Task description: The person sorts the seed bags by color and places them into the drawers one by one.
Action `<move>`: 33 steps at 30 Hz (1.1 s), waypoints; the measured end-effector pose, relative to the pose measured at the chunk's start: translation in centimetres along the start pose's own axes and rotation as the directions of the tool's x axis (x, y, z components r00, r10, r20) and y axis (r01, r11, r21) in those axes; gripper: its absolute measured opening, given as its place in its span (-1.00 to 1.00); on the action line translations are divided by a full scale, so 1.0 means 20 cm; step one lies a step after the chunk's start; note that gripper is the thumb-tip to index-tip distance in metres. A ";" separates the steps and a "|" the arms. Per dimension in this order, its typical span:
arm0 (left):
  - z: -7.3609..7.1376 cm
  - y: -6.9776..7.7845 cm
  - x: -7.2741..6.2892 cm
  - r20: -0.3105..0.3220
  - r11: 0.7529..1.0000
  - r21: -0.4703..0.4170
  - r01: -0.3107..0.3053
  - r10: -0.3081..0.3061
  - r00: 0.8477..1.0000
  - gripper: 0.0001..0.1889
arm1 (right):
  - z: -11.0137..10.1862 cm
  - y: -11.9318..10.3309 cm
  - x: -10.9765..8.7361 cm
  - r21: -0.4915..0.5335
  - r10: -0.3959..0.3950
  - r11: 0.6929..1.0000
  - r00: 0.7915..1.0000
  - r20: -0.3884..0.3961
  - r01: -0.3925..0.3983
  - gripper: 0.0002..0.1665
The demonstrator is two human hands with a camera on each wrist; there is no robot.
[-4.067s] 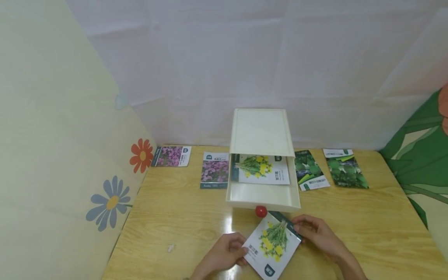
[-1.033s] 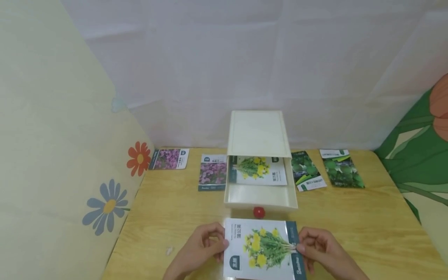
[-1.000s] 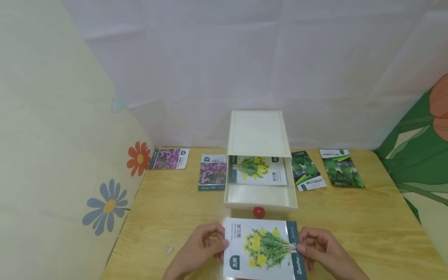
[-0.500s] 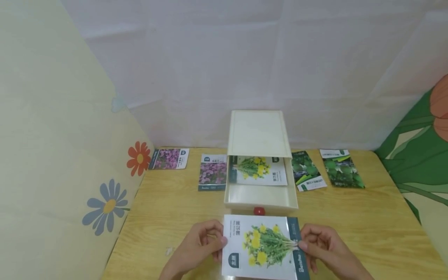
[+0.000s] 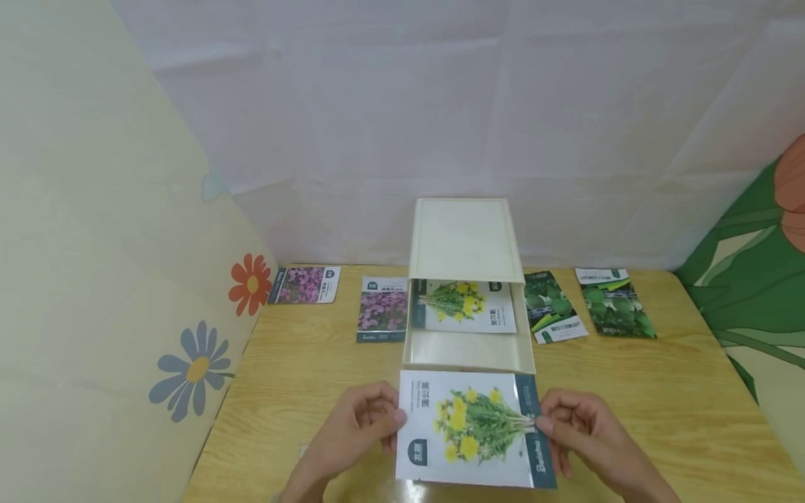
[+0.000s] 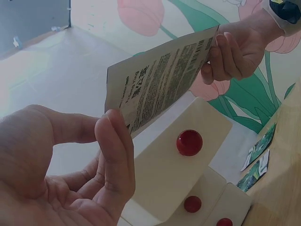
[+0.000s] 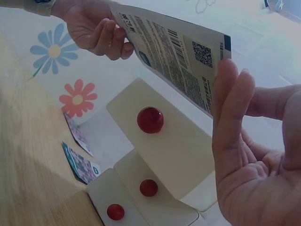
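Note:
Between my two hands is a white seed packet [image 5: 474, 427] with a dandelion picture and a dark band at its right end. My left hand [image 5: 358, 433] pinches its left edge, and my right hand [image 5: 588, 433] pinches the banded right edge. Both wrist views show the packet's printed back [image 6: 157, 77] from below. Just beyond it, the top drawer [image 5: 468, 353] of a cream drawer unit [image 5: 465, 237] is pulled out. Inside that drawer lies another dandelion packet [image 5: 468, 307]. The packet I hold hides the red knob in the head view; the left wrist view shows this knob [image 6: 189, 142].
Two purple-flower packets [image 5: 305, 285] [image 5: 382, 309] lie left of the unit. Two green-leaf packets [image 5: 555, 307] [image 5: 615, 302] lie to its right. Below the open drawer are closed drawers with red knobs [image 7: 148, 188]. A wall with painted flowers [image 5: 198, 370] borders the wooden table [image 5: 302, 391] on the left.
The packet was slanted and differently turned earlier; it now lies level between both hands. Over the last second, both hands have moved it forward toward the open drawer, covering the red knob.

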State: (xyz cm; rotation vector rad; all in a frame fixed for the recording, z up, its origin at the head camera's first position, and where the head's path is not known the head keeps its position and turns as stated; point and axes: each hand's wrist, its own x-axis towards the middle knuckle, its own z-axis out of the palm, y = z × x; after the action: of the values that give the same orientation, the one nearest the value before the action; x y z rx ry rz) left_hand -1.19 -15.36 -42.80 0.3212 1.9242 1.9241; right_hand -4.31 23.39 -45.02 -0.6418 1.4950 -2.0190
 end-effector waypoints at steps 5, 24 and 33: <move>-0.01 0.02 0.02 -0.024 1.000 0.020 -0.023 0.024 0.999 -0.77 | 0.02 -0.04 0.03 -0.050 -0.019 0.999 0.999 -0.033 0.018 -0.62; -0.05 0.07 0.11 -0.089 0.988 0.092 -0.122 0.130 0.987 -0.81 | 0.01 -0.13 0.13 -0.101 -0.111 0.989 0.993 -0.045 0.106 -0.60; -0.07 0.13 0.18 -0.137 0.984 0.146 -0.100 0.121 0.983 -0.80 | 0.00 -0.18 0.18 -0.113 -0.168 0.980 0.985 -0.042 0.162 -0.58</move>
State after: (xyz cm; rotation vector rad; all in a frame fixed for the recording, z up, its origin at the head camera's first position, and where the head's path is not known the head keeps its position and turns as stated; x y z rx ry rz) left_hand -5.41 -15.02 -40.71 0.3432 2.1835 1.9347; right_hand -7.49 21.94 -41.37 -0.7872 1.6393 -2.1017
